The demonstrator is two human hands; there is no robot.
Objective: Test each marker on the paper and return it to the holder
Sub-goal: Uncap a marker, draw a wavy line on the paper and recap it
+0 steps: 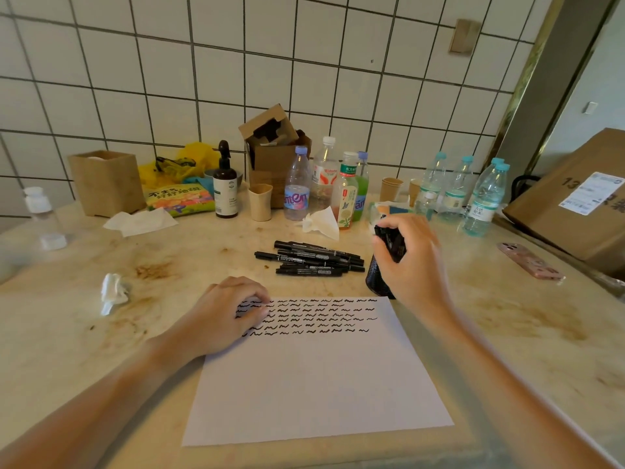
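Head view: one camera looking down at a stained marble counter point(189, 252) against a white tiled wall.
Paper point(314, 377): white sheet at lower centre; five rows of short black squiggles run across its top edge.
Left hand point(225, 314): rests on the sheet's upper left corner with its fingers bent down onto the squiggles, holding nothing.
Right hand point(411, 262): right of centre, fingers curled round a bunch of black markers point(392, 242), directly above the holder.
Holder point(375, 279): black mesh cup standing just beyond the paper's upper right corner, partly hidden by the hand.
Loose markers point(313, 258): a pile of black pens lying flat at centre, just left of the holder; their white print is too small to read.
Bottles: a clear bottle point(297, 186) with a label showing "amen"; a bottle point(324, 170) with a red and white label, text blurred; a tea bottle point(345, 191) with Chinese characters on green.
Cardboard box point(575, 198): right edge, marked "13" beside a shipping label.
Phone point(529, 261): pink, lying face down at right.
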